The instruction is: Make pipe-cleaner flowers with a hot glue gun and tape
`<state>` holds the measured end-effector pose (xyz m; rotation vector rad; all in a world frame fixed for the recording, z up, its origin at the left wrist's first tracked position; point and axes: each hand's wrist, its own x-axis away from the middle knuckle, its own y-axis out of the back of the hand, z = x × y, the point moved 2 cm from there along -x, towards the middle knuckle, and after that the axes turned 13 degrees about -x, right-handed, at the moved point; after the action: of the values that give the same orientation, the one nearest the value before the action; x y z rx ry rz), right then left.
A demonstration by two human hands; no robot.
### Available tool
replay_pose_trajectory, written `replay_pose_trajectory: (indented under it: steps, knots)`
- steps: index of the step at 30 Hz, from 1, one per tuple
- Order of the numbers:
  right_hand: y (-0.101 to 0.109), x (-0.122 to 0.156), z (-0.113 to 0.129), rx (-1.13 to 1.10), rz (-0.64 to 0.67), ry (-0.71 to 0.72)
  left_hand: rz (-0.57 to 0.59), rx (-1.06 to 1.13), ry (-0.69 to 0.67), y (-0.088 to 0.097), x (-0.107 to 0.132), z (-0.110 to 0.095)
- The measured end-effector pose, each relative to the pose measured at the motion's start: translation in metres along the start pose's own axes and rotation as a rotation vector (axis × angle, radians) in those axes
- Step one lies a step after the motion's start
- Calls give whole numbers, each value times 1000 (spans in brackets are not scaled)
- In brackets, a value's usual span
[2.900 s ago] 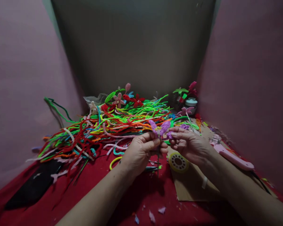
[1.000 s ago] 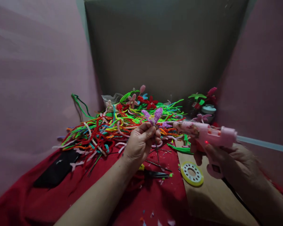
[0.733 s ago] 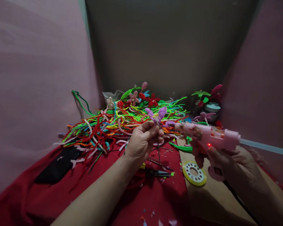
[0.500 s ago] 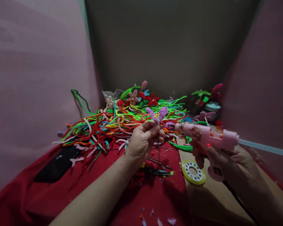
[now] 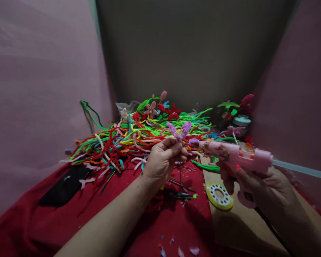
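Between the thumb and fingers of my left hand (image 5: 164,157) is a purple pipe-cleaner flower (image 5: 186,130) with a yellow centre. Its thin dark stem hangs down below the hand. My right hand (image 5: 259,182) is wrapped round the handle of a pink hot glue gun (image 5: 246,159), with a small red light lit on its side. A clear glue stick (image 5: 302,168) sticks out of the gun's back end. The nozzle points left at the flower, close to a lower purple petal; whether it touches, I cannot tell.
A heap of coloured pipe cleaners (image 5: 123,135) spreads behind my hands, with finished flowers (image 5: 173,112) on top. A black phone (image 5: 62,187) lies at left. Pliers (image 5: 180,195) rest on the red cloth (image 5: 101,221). A yellow tape roll (image 5: 219,195) lies on the wooden board (image 5: 238,225); a jar (image 5: 241,123) stands behind.
The glue gun has shifted very slightly right, with its nozzle a little away from the flower's middle. My left hand and the flower have barely moved.
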<state>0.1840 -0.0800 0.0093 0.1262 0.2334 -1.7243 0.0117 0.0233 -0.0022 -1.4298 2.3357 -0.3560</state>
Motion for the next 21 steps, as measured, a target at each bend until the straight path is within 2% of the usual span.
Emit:
replay_pose_trajectory:
  steps: [3,7,10,21]
  knots:
    - [0,1,1,5,3,13,2,-12,3,0,0,0]
    - [7,3,-6,37,-31,-55,-6,-22,3,0,0,0]
    - [10,3,-9,57,-25,-54,-12,-26,5,-1,1,0]
    - [10,3,-11,52,-46,-82,-8,-20,13,-1,1,0]
